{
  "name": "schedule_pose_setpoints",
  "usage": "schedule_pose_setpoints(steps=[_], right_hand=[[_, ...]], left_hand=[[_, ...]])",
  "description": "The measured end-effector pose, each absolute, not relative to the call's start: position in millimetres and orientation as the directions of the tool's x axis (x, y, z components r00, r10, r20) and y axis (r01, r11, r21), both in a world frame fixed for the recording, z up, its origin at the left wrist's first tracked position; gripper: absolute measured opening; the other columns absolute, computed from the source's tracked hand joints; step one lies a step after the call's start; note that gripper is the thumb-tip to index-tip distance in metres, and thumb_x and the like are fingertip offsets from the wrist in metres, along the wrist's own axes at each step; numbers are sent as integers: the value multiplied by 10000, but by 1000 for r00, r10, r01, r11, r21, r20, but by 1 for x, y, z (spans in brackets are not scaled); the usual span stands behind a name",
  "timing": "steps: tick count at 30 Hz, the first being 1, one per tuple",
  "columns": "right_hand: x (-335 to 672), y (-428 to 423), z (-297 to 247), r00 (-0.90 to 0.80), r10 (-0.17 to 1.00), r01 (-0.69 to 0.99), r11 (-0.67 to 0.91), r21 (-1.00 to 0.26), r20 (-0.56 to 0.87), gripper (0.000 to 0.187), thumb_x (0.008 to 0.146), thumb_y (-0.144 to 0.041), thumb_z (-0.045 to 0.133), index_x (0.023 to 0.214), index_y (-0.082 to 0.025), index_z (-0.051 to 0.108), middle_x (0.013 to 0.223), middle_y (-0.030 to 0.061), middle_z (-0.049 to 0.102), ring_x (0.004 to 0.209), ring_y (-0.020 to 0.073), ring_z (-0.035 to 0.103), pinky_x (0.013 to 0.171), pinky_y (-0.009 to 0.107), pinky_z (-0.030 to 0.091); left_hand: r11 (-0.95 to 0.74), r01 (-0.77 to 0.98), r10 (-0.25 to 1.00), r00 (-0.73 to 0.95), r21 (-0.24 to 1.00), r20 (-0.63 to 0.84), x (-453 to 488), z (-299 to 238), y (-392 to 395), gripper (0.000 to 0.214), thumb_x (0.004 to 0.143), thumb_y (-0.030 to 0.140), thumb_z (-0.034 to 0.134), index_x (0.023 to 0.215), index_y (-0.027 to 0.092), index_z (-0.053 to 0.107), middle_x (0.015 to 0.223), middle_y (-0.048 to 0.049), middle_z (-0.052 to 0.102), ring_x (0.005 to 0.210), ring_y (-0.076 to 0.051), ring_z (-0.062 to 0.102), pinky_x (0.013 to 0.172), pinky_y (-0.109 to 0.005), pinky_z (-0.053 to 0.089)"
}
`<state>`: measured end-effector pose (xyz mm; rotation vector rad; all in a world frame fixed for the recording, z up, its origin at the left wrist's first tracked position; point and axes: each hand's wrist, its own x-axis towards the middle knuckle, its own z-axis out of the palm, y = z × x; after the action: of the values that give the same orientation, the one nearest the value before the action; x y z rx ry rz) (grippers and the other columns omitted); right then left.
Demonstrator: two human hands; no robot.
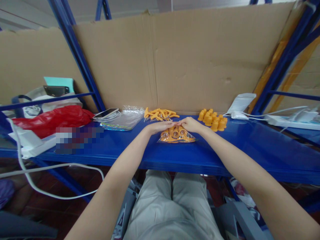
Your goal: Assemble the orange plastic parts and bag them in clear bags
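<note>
The clear plastic bag filled with orange molded plastic parts (177, 136) lies on the glossy blue tabletop (160, 158), near its front edge and centered before the seated person. Both hands are positioned at the bag's far edge, with their fingertips meeting above it. The left hand (162, 126) has its fingers extended nearly straight along this edge; the right hand (190, 125) has its fingers bent. Whether either hand pinches the plastic cannot be told, as the contact area is hidden. Behind the left hand is a pile of orange branched plastic pieces with metal chains (161, 114). Beyond the right hand stands a cluster of orange cup-shaped plastic parts (213, 119). A stack of flat transparent plastic bags (128, 119) lies left of the branched pieces, beside a smartphone (107, 113).
</note>
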<state>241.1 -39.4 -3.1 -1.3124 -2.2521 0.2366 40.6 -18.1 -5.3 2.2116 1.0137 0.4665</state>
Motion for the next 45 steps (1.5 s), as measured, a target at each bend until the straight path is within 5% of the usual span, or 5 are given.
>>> schedule_pose_setpoints(steps=[7, 20, 27, 35, 45], right_hand=[[250, -33, -8, -298, 915, 523, 395, -755, 271, 358, 683, -101, 460, 779, -184, 795, 971, 60, 765, 1038, 219, 673, 905, 323, 508], [256, -28, -17, -139, 975, 307, 207, -929, 171, 492, 711, -14, 458, 1076, -174, 746, 1230, 85, 679, 1115, 188, 642, 892, 290, 523], [255, -13, -36, -240, 917, 569, 400, -719, 320, 352, 945, -265, 464, 1209, -188, 683, 1398, 87, 554, 1355, 214, 452, 1141, 432, 317], [256, -10, -36, -342, 899, 742, 437, -508, 274, 520, 1008, -333, 288, 1430, -97, 479, 1522, 134, 377, 1442, 197, 285, 1202, 381, 177], [252, -26, -23, -285, 956, 848, 285, -447, 68, 738, 965, -604, 227, 1568, -180, 180, 1614, 103, 88, 1479, 295, 84, 1183, 540, 126]], left_hand=[[-463, 514, 753, 657, 722, 15, 39, -6, -20, 589, 897, 476, 507, 1444, 265, 445, 1555, -11, 352, 1433, -204, 334, 1134, -308, 335], [-428, 672, 841, 542, 604, -8, 41, -22, -6, 759, 884, 619, 377, 1514, 207, 288, 1605, -93, 181, 1491, -234, 112, 1182, -366, 212], [-407, 691, 868, 497, 597, 16, 44, -27, 3, 772, 859, 620, 411, 1487, 177, 333, 1599, -121, 214, 1493, -250, 80, 1199, -389, 153], [-422, 720, 886, 457, 551, 81, 49, -25, 2, 609, 901, 480, 429, 1402, 136, 461, 1542, -142, 350, 1463, -230, 254, 1170, -323, 230], [-421, 885, 907, 405, 198, 120, 53, -4, -24, 412, 974, 290, 353, 1093, 113, 706, 1209, -148, 686, 1149, -236, 631, 971, -261, 442]])
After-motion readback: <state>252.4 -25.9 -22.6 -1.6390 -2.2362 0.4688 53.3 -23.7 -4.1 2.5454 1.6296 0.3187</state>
